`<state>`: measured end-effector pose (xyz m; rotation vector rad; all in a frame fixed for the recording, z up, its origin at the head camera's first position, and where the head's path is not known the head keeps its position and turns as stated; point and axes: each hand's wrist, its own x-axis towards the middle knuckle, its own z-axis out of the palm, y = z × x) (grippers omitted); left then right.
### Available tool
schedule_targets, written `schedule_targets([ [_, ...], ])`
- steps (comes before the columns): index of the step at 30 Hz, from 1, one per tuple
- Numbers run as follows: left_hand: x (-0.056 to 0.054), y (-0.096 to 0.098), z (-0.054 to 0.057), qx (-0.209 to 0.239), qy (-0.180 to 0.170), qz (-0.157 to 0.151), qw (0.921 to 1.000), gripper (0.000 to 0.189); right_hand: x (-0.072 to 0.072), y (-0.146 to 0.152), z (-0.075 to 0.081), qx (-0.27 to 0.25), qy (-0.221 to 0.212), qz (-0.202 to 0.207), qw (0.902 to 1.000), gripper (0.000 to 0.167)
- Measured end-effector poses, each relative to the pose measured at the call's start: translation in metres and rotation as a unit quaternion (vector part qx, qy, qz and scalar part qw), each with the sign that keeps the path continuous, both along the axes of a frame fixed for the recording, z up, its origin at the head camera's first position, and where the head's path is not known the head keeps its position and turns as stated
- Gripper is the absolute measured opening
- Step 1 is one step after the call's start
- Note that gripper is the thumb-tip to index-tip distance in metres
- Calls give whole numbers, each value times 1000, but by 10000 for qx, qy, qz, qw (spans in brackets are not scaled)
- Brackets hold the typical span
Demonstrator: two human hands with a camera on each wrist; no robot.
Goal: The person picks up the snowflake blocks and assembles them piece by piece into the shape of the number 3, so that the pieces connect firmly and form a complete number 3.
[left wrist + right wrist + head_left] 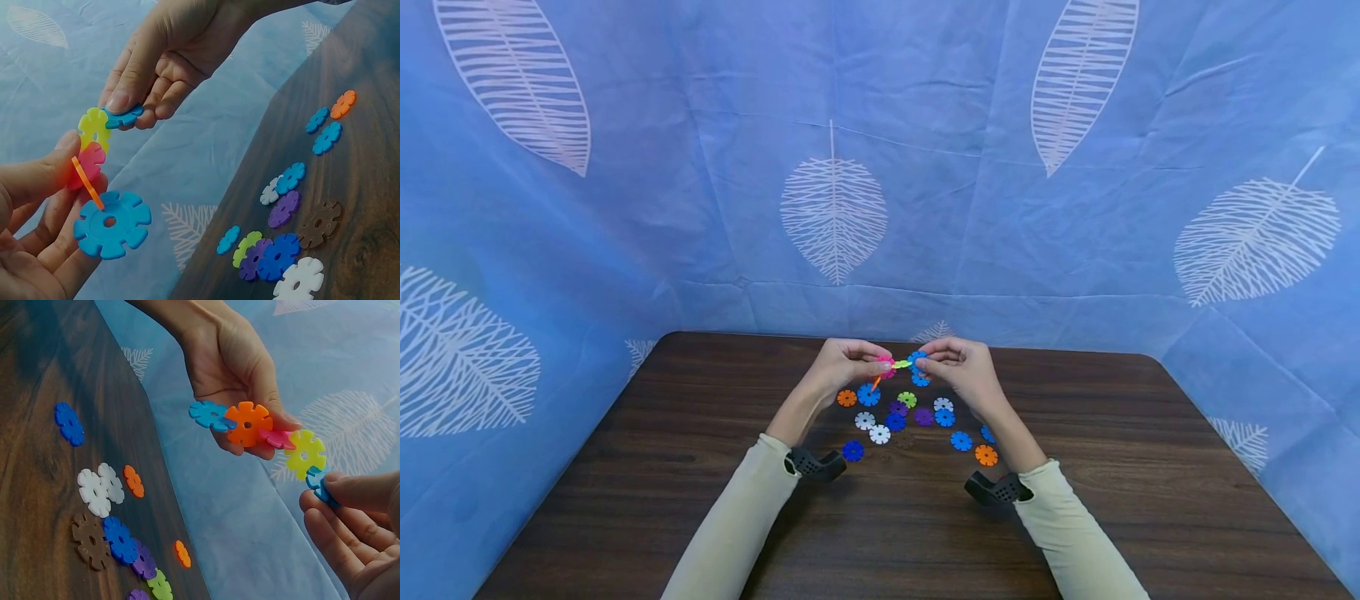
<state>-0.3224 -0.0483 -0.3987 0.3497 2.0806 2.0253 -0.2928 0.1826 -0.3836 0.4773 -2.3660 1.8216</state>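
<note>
Between the two hands runs a short chain of notched plastic snowflake discs. My left hand (838,368) pinches its pink disc (94,156) between thumb and fingers. An orange disc (237,432) joins the pink one to a light blue disc (115,239), which hangs free at the left end. On the pink disc's other side sits a yellow disc (297,464). My right hand (968,377) pinches another light blue disc (128,116), whose edge meets the yellow disc; whether their notches are fully locked, I cannot tell.
Loose discs lie on the dark wooden table (662,483) beneath and between the hands, among them a dark blue one (852,451), a white one (880,434), a brown one (84,547) and an orange one (987,455). A blue leaf-patterned cloth (925,225) hangs behind the table.
</note>
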Motion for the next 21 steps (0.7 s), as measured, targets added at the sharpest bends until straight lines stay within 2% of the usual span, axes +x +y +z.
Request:
schedule_targets([
  [7,0,1,1,21,-110,-47,9999,23,1,1,1,74,38,94,9999,23],
  [12,1,3,1,43,-240,75,9997,24,2,2,2,175,80,68,9998,21],
  [21,2,7,3,140,-60,194,9997,18,2,0,3,364,402,-9,9985,16],
])
